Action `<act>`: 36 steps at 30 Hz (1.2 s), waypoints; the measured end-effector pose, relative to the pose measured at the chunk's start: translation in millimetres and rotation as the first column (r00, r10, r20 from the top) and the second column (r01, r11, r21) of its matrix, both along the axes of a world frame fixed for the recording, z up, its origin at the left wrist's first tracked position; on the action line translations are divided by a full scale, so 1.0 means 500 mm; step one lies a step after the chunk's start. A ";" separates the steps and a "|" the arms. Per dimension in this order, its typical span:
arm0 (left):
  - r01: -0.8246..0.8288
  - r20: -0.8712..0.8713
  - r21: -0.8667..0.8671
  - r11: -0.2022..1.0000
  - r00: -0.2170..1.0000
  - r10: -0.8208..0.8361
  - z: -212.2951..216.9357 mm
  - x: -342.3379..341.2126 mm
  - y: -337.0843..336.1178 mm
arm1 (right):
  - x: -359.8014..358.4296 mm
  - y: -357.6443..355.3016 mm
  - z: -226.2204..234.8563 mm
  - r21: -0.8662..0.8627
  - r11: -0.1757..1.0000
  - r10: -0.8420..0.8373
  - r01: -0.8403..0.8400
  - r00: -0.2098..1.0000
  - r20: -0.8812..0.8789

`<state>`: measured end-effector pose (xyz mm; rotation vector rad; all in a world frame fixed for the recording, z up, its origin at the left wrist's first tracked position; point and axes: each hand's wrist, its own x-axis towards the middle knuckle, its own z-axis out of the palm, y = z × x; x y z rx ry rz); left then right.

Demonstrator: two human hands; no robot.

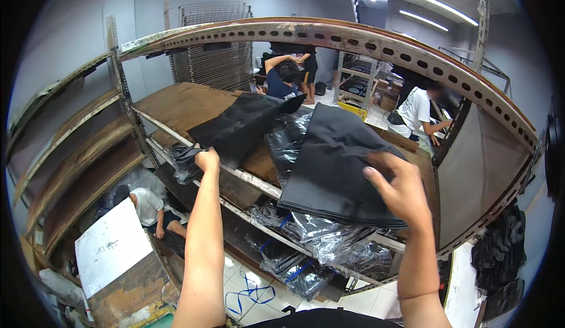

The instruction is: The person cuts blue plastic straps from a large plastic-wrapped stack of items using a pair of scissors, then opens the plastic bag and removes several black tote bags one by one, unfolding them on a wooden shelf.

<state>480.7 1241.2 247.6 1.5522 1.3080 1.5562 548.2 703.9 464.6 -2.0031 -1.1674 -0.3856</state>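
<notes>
My left hand (pixel 207 160) is closed on a bunched edge of a black fabric sheet (pixel 235 125), at the front rail of a metal rack shelf. The sheet lies spread over the brown board behind it, its far right corner raised. Beside that hand hangs some crumpled dark plastic (pixel 183 162). My right hand (pixel 400 189) is over the right side of a flat stack of black fabric (pixel 338 166), thumb and fingers apart, slightly blurred. Clear plastic wrap (pixel 288 142) shows between the sheet and the stack. Whether the right fingertips touch the fabric I cannot tell.
A perforated metal beam (pixel 329 33) crosses above the shelf. Plastic-wrapped bundles (pixel 329 237) lie below the stack. Blue strap (pixel 250 292) lies on the tiled floor. One person (pixel 156 204) sits low at left; others (pixel 282 80) are beyond the rack. Wooden shelves (pixel 82 169) stand left.
</notes>
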 end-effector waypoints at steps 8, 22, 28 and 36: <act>-0.125 0.068 0.132 0.983 0.991 0.117 -0.025 0.041 0.014 | -0.016 -0.152 -0.019 0.011 0.972 -0.232 0.233 0.972 -0.038; 0.214 -0.107 0.145 0.966 0.974 -0.200 0.039 0.068 -0.082 | -0.003 -0.232 -0.039 0.008 0.959 -0.278 0.282 0.950 -0.142; 0.163 -0.032 0.213 0.963 0.987 -0.160 -0.008 0.062 0.131 | 0.009 -0.230 -0.045 0.031 0.964 -0.263 0.264 0.964 -0.043; 0.120 -0.411 0.464 0.878 0.907 0.094 -0.025 0.036 0.090 | 0.023 -0.268 -0.063 -0.033 0.951 -0.310 0.309 0.947 -0.086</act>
